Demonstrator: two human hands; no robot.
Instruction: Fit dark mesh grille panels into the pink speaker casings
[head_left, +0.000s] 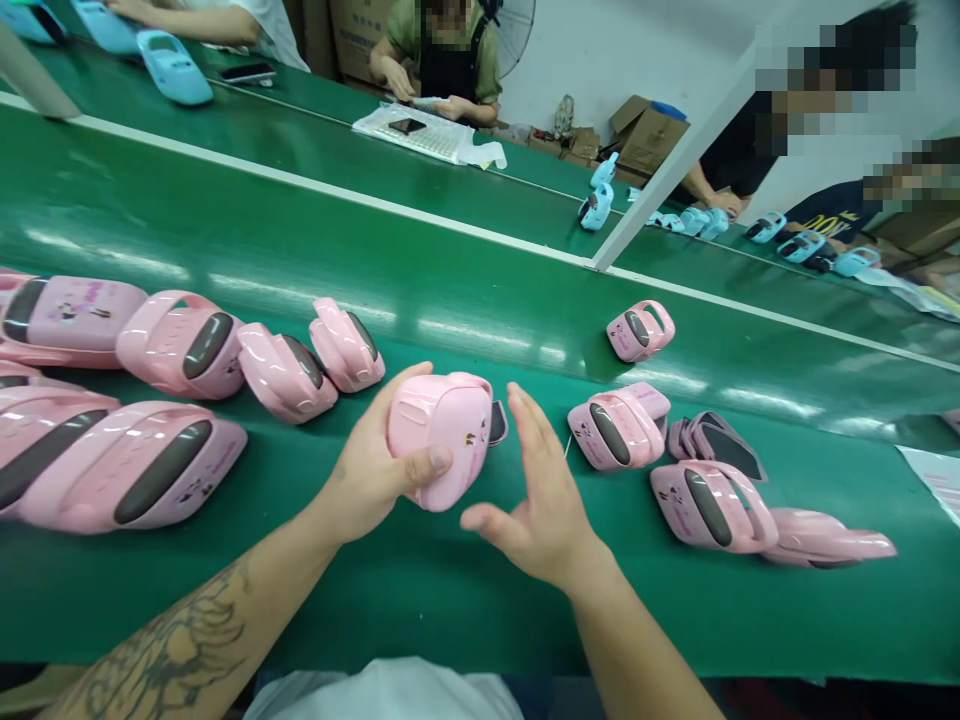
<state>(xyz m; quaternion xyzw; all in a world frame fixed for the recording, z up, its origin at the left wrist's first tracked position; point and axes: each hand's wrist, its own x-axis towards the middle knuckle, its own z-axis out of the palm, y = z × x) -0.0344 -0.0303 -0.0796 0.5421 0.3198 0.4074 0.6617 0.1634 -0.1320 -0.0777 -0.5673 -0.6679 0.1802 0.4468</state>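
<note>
My left hand [397,450] is closed around a glossy pink plastic housing [452,425] with small printed figures, its thumb pressed on the near face. A dark panel [498,424] with a pink rim shows at the right side of this housing; whether it is joined to it I cannot tell. Beside the housing, my right hand [536,500] is open, thumb and fingers spread, with a gap between it and the pink shell. Right of that hand sits a similar pink housing [619,428] with a handle and a dark oval window.
Several pink housings [172,465] stand at the left. On the right are another pink housing [709,505], loose dark panels [716,445] and a single housing [640,331] farther back. Beyond a white divider rail [337,198], co-workers sit among blue housings [174,68]. A slanted post [675,140] rises from the rail.
</note>
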